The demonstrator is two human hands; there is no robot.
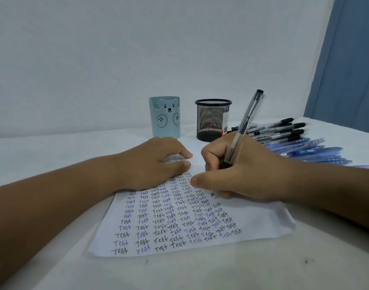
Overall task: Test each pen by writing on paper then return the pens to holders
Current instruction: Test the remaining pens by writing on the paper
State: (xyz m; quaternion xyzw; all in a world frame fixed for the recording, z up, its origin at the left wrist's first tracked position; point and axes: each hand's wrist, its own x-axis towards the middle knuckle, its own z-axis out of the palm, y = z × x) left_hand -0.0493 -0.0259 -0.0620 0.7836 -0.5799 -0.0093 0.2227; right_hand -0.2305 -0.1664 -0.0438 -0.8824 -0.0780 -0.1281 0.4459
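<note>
Head view: right hand (242,172) fingers (211,155) pinch pen (242,128).

- A clear pen (241,130) with a black grip is leaning up to the right at frame centre, its tip touching the paper.
- A white paper (263,222) is lying flat at lower centre, showing rows of "Test" in black and blue.
- A pale blue bear holder (165,120) and a black mesh holder (213,119) are standing upright behind it.
- A pile of pens (294,139), black above blue, is lying at the right.
</note>
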